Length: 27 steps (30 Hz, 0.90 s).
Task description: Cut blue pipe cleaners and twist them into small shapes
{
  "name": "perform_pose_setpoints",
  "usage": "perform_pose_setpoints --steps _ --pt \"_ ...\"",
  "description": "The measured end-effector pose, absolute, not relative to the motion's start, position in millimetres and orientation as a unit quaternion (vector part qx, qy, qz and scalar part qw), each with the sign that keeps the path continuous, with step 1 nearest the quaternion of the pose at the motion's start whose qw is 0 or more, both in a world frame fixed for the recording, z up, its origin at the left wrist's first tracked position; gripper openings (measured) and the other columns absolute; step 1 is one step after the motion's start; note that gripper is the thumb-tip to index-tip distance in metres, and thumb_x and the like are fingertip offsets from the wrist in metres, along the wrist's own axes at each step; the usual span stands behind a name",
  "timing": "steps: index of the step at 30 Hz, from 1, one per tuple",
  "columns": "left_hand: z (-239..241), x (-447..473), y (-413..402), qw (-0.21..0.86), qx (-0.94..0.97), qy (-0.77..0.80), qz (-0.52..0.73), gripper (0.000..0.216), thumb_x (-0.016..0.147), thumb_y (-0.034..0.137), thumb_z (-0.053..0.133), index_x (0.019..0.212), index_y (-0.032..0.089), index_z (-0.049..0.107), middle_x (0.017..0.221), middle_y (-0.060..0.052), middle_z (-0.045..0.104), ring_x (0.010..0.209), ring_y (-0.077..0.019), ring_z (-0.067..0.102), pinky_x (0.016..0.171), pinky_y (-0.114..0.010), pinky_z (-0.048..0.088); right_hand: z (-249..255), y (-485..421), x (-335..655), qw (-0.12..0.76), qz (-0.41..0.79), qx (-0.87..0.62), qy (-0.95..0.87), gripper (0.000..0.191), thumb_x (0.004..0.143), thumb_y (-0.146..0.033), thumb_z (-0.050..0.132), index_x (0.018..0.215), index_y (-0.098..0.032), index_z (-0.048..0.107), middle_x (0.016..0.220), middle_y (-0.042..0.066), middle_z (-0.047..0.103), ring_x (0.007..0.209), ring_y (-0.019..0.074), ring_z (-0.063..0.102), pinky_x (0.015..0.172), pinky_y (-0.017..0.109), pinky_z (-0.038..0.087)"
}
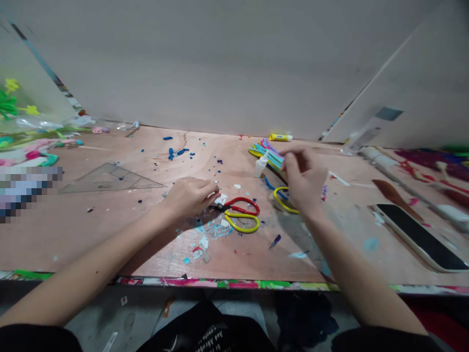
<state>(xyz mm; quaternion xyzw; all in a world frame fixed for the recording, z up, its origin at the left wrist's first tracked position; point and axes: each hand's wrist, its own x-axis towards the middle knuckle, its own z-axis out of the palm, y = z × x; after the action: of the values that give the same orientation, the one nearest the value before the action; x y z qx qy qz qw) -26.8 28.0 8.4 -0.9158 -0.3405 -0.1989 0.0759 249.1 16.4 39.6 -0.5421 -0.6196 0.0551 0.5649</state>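
Left hand [189, 198] curled closed just beside red-and-yellow scissors [238, 214] and white scraps [221, 199] on a plywood table [110, 244], right hand [305, 181] pinched shut near pipe cleaners [266, 154], any held bit too small to tell

Place type: craft workspace, set up for handwork
Work surface: plywood desk [84, 234], bare and flecked with dried colour and blue crumbs [172, 154]
Enclosure: pale board partitions [220, 63] along the back and right of the desk
Tools: scissors with red and yellow handles [238, 215], clear plastic set square [110, 180], glue stick [280, 137], small squeeze bottle [260, 166]
Materials: bundle of coloured pipe cleaners [266, 155], white paper scraps [203, 242]
Made items: yellow and green craft flowers [10, 93] at far left
Edge: patterned coloured strip [227, 283] along the front of the desk
Personal item: smartphone [419, 237] lying on the desk at right
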Motion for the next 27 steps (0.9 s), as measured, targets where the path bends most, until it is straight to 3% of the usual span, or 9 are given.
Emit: perform_pose_setpoints --steps 3,6,9,12,14,20,27 --pt "6.7 -27.6 29.4 0.084 -0.915 -0.339 -0.2 0.034 0.1 0.035 0.041 0.089 0.02 0.069 0.078 -0.007 0.075 0.069 -0.017 0.066 0.06 -0.027 0.04 49.2 40.9 289.7 0.427 -0.087 -0.644 -0.628 0.025 0.09 -0.028 0.047 0.094 -0.018 0.07 0.088 0.009 0.071 0.077 0.0215 0.064 0.078 0.036 0.047" --pt "4.9 -29.5 32.4 0.082 -0.913 -0.345 -0.203 0.03 0.099 0.033 0.044 0.088 0.02 0.069 0.078 -0.007 0.076 0.068 -0.017 0.067 0.059 -0.026 0.038 41.2 62.3 318.8 0.246 -0.093 -0.719 -0.643 0.026 0.087 -0.03 0.05 0.094 -0.016 0.072 0.094 0.014 0.073 0.083 0.0279 0.065 0.076 0.038 0.046" --pt "2.9 -30.5 34.1 0.084 -0.91 -0.354 -0.196 0.028 0.097 0.031 0.045 0.087 0.02 0.068 0.076 -0.006 0.075 0.065 -0.0162 0.066 0.057 -0.026 0.036 23.8 70.5 329.6 0.162 -0.087 -0.738 -0.65 0.028 0.086 -0.033 0.054 0.097 -0.013 0.071 0.097 0.017 0.072 0.09 0.031 0.064 0.078 0.039 0.046" --pt "1.8 -30.8 34.6 0.075 -0.911 -0.356 -0.193 0.028 0.097 0.031 0.044 0.087 0.02 0.068 0.077 -0.007 0.075 0.065 -0.0162 0.065 0.057 -0.025 0.036 9.7 68.8 331.7 0.133 -0.133 -0.728 -0.659 0.047 0.084 -0.045 0.06 0.114 -0.009 0.065 0.111 0.023 0.068 0.103 0.0361 0.062 0.084 0.042 0.046" --pt "1.7 -30.9 34.8 0.073 -0.914 -0.354 -0.186 0.031 0.098 0.031 0.042 0.087 0.02 0.068 0.078 -0.007 0.075 0.066 -0.0164 0.065 0.058 -0.026 0.037 4.9 66.7 332.4 0.112 -0.132 -0.728 -0.663 0.053 0.084 -0.047 0.062 0.12 -0.008 0.061 0.112 0.024 0.067 0.101 0.036 0.062 0.083 0.041 0.046" --pt "3.1 -30.5 34.5 0.084 -0.917 -0.351 -0.171 0.034 0.099 0.031 0.038 0.088 0.019 0.068 0.078 -0.008 0.076 0.066 -0.0177 0.066 0.058 -0.027 0.036 3.4 66.4 334.1 0.078 -0.116 -0.744 -0.653 0.043 0.089 -0.035 0.059 0.122 -0.008 0.059 0.109 0.024 0.069 0.098 0.0349 0.066 0.081 0.039 0.045" --pt "5.8 -30.5 33.0 0.063 -0.909 -0.364 -0.192 0.03 0.098 0.031 0.043 0.085 0.02 0.069 0.074 -0.006 0.074 0.065 -0.0168 0.065 0.057 -0.027 0.036 15.0 63.5 348.0 0.16 -0.158 -0.741 -0.632 0.049 0.092 -0.039 0.054 0.131 -0.011 0.056 0.117 0.024 0.068 0.102 0.0375 0.064 0.081 0.042 0.046"
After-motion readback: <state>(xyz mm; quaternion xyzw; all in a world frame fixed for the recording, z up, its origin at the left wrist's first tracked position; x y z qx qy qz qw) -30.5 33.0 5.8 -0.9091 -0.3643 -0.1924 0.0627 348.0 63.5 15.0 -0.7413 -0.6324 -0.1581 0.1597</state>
